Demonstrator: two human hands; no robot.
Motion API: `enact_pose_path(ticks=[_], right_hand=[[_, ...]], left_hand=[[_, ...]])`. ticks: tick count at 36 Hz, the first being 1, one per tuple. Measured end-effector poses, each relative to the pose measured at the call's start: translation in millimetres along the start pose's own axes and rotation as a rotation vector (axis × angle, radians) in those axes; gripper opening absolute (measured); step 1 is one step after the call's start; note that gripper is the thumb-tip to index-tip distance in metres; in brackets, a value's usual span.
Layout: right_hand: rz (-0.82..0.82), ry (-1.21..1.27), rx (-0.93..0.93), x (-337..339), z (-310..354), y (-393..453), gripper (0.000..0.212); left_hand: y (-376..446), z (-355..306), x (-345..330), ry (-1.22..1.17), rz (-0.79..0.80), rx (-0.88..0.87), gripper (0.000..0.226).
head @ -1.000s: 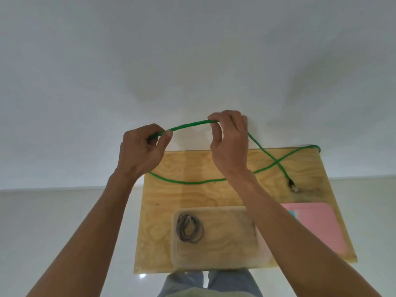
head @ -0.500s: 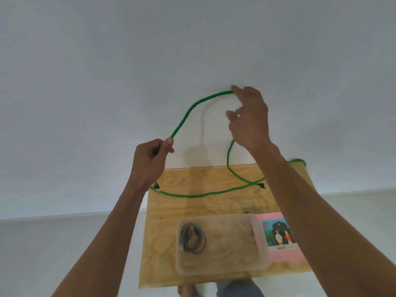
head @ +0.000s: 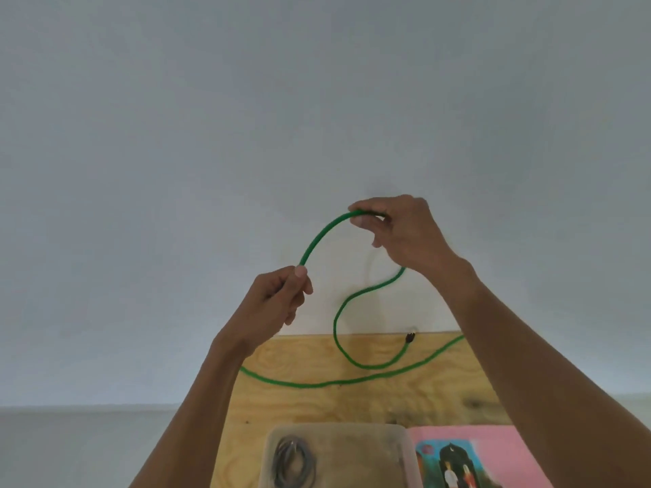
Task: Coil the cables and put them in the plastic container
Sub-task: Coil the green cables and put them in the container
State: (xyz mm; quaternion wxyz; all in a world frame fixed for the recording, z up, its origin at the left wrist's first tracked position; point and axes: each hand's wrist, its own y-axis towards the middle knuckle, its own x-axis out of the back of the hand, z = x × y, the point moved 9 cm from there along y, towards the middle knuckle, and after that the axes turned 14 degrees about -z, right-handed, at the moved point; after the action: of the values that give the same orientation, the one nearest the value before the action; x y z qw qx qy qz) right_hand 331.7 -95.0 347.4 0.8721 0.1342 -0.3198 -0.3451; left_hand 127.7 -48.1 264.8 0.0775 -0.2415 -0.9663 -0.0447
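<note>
Both hands raised above counter [head: 352, 399], against white wall. Left hand [head: 278, 301] pinches green cable [head: 318, 237]; right hand [head: 405, 234], higher, grips same cable, arc spanning between them. Rest of cable hangs from right hand, loops onto counter; dark plug end [head: 409, 337] near far edge. Plastic container [head: 387, 449] at near edge holds coiled grey cable [head: 294, 464]. Pink book [head: 493, 452] just beside container.

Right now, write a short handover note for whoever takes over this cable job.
Left hand grips the green cable; right hand pinches it higher, an arc between them.
The rest trails over the wooden board, its plug end free.
Done: a grey coiled cable is in the plastic container.
Left: finish coiling the green cable and put it in.
</note>
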Motion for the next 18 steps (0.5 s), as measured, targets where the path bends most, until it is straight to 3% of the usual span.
enact_pose_path(ticks=[6,9,12,18], right_hand=[[-0.01,-0.184,0.086,3,-16,16,0.028],[0.101,-0.233,0.129,-16,-21,8,0.032],[0.218,-0.196,0.143,-35,-28,-4,0.018],[0.357,-0.11,0.147,-42,-25,-42,0.057]], left_hand=[[-17,-17,-61,-0.247,0.198,0.12,0.028],[-22,-34,-86,-0.471,0.232,0.149,0.021],[-21,-56,-102,-0.636,0.21,0.111,0.022],[-8,-92,-106,-0.756,0.067,0.07,0.033]])
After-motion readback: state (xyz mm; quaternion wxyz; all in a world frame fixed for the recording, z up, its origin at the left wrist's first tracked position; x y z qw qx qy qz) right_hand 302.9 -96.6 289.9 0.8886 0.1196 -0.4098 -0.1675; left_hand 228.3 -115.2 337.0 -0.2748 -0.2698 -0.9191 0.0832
